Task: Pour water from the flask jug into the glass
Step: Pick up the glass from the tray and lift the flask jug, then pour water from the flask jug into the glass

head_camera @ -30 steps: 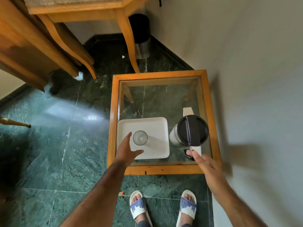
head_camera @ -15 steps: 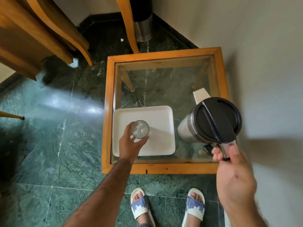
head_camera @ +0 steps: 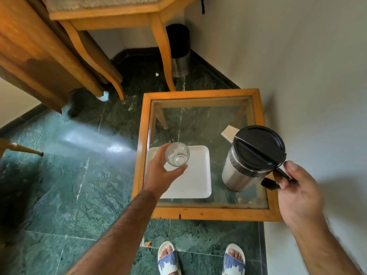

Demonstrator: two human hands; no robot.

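While 2 hands grip, left fingers (head_camera: 179, 169) wrap 1 glass (head_camera: 177, 154), right 1 jug (head_camera: 252, 158).

Jug handle (head_camera: 278, 178) partly hidden by right hand (head_camera: 297, 189).

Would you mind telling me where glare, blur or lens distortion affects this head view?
Head view: bright glare patch on the green floor; the right hand and forearm are motion-blurred; wide-angle bending tilts the wall; the glass stays sharp.
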